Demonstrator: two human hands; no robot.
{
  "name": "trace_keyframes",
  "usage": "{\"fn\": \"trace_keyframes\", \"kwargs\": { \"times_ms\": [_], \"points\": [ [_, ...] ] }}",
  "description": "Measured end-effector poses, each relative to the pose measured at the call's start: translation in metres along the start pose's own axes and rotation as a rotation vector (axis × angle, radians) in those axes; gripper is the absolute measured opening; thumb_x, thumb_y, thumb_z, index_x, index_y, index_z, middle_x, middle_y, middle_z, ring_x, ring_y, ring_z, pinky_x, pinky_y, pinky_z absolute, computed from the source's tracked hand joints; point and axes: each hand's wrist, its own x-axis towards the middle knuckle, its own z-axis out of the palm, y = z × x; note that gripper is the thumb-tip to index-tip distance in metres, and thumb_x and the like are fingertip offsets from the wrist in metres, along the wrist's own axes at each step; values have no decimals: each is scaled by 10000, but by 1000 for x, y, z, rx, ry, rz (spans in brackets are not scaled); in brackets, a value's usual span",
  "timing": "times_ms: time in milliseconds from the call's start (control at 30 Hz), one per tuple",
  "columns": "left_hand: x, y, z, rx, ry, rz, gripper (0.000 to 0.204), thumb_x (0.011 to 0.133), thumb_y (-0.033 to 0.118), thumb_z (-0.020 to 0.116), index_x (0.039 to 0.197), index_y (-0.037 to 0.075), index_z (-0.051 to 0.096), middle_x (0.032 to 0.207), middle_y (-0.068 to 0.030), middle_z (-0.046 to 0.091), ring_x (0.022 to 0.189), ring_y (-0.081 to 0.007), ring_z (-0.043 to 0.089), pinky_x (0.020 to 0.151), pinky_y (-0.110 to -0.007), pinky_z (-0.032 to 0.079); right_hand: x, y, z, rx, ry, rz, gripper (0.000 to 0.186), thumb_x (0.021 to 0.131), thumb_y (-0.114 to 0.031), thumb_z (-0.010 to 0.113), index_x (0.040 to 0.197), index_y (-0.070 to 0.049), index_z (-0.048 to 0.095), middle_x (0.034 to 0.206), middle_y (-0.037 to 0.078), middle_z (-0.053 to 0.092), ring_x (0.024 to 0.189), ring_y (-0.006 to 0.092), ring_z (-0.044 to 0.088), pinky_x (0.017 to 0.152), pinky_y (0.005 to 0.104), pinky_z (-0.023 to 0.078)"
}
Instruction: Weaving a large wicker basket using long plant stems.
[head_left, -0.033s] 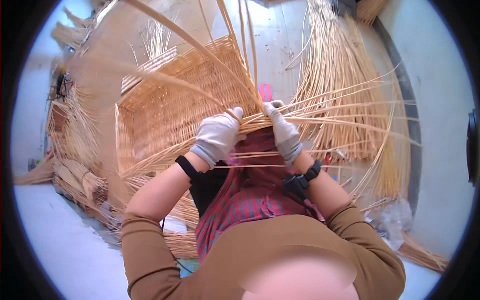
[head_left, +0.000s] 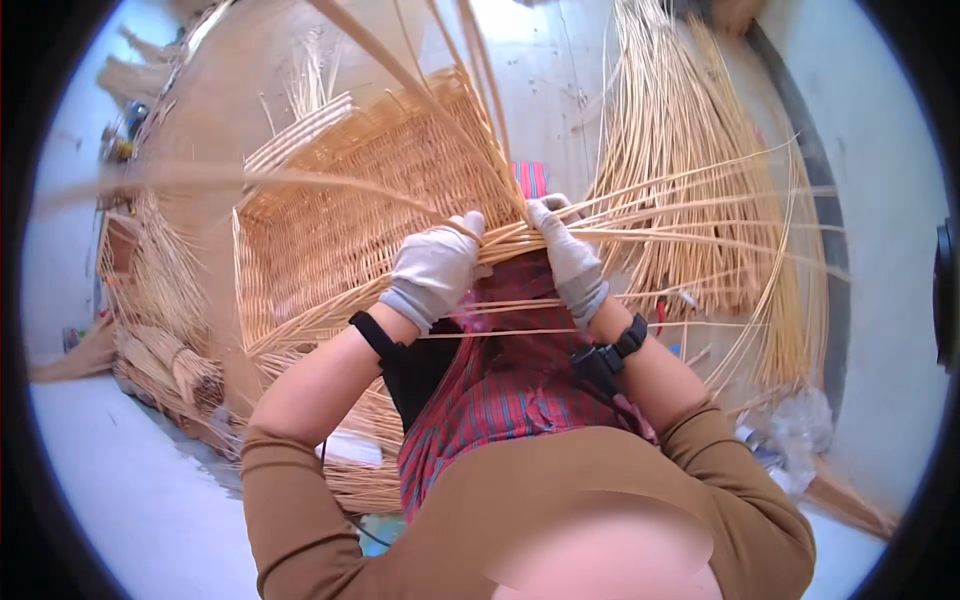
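Observation:
A rectangular woven wicker basket (head_left: 340, 225) lies tilted in front of me, its open side facing up. My left hand (head_left: 432, 268), in a pale glove, is closed at the near rim by the right corner, its thumb on a bent wicker rod (head_left: 340, 183) that sweeps out to the left. At that corner my right hand (head_left: 572, 258), also gloved, grips the bundle of rim rods (head_left: 515, 240). Loose rod ends fan out rightward past it. Several long rods stand up from the corner. The undersides of both hands' fingers are hidden.
A large spread of loose wicker rods (head_left: 680, 180) lies on the floor to the right. Tied bundles (head_left: 170, 365) and more rods lie at the left. Crumpled clear plastic (head_left: 800, 430) sits at the lower right, beside a pale wall (head_left: 880, 200).
The bent rod from my left hand has swung toward me on its far left end. The upright rods have shifted slightly, and the view has moved a little. Both hands keep their grip.

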Motion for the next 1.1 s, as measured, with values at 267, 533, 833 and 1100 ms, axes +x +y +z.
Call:
{"fn": "trace_keyframes", "kwargs": {
  "times_ms": [267, 533, 833, 1100],
  "points": [
    [31, 8, -22, 96, -182, -27, 411, 797, 379, 830, 1020, 84, 651, 1003, -169, 737, 960, -380, 717, 820, -487, 566, 0, 8, 16, 6, 237, -305, 159, 995, -187, 686, 947, -48, 625, 842, -11, 611, 795, 72, 556, 729, 279, 495],
    [-5, 25, -18, -645, 392, 256, 667, 869, 549, 759, 1272, 35, 624, 1038, -118, 702, 926, -273, 703, 821, -417, 573, -2, 10, 12, 87, 151, -169, 161, 989, -152, 670, 862, -59, 634, 772, -46, 602, 733, 44, 520, 675, 263, 483],
    [-11, -51, 9, -2381, 382, 484, 326, 1093, 236, 537, 1312, 0, 593, 773, -26, 633, 647, -112, 610, 643, -290, 548, -5, 13, 7, 17, 123, -162, 176, 996, -203, 668, 877, -74, 653, 809, -50, 606, 781, 53, 528, 714, 261, 467],
    [9, 38, -7, -1016, 279, 161, 206, 891, 58, 770, 1090, 7, 770, 1098, -91, 721, 1015, -194, 692, 905, -322, 547, -10, 9, 9, 201, 132, -149, 149, 1027, -188, 630, 920, -88, 661, 842, -28, 642, 799, 71, 587, 753, 267, 503]
  ]
}}
